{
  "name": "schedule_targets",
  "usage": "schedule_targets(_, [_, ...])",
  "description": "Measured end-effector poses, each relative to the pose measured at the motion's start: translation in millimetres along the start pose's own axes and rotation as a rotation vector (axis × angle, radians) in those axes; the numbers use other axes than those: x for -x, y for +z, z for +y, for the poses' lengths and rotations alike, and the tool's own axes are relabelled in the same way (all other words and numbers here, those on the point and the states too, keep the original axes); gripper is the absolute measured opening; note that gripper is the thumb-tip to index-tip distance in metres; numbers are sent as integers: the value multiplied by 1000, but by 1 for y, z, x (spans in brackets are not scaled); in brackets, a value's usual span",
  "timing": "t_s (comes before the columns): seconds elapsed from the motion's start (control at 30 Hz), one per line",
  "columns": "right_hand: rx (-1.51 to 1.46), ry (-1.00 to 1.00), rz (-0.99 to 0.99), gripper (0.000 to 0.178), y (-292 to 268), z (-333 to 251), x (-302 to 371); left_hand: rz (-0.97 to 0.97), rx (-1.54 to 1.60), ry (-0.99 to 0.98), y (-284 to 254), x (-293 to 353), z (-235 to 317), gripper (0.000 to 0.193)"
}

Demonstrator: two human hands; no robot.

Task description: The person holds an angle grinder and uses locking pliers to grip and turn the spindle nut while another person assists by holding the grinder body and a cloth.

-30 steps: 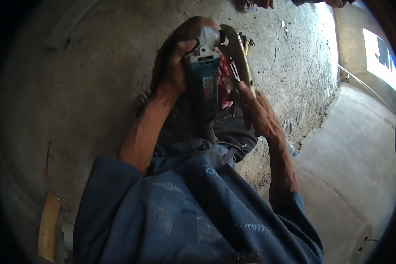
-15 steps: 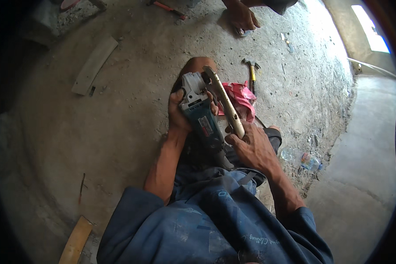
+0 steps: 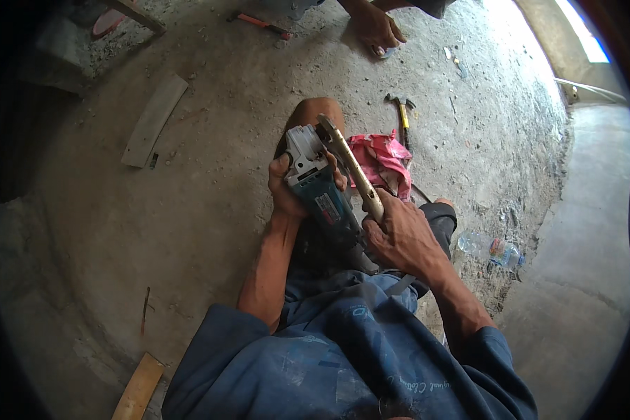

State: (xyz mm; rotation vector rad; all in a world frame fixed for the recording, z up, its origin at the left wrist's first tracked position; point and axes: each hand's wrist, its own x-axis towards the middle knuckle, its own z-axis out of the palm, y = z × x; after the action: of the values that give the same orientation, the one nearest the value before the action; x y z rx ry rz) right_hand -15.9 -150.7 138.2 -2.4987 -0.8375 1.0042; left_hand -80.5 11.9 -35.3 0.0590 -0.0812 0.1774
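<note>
An angle grinder [image 3: 322,196] with a teal body and silver gear head lies along my lap, its head pointing away from me. My left hand [image 3: 285,183] is closed around it just behind the head, with fingertips showing on the far side. In my right hand [image 3: 402,234] is a long, pale metal bar-like tool [image 3: 353,168], gripped at its near end. The tool's far end meets the spindle side of the grinder head; the exact contact is too small to make out. Beside the tool, a crumpled pink bag [image 3: 381,157] lies on the floor.
A claw hammer [image 3: 402,115] with a yellow-and-black handle lies past the bag. Another person's hand [image 3: 378,28] touches something small at the top. A red-handled tool [image 3: 262,24], flat board [image 3: 154,122], wooden piece [image 3: 138,388] and plastic bottle [image 3: 504,253] lie around me.
The view has shifted slightly. The pale tool and my right hand have swung a little nearer to me, while my left hand keeps its hold on the grinder.
</note>
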Motion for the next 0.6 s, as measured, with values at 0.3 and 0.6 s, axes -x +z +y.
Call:
schedule_targets(0.3, [34,-85,98,41,10,9,0,18,-30,-8,-6,2,0,71])
schedule_targets(0.6, [-7,-11,133,42,17,9,2,22,-29,-3,-5,4,0,74])
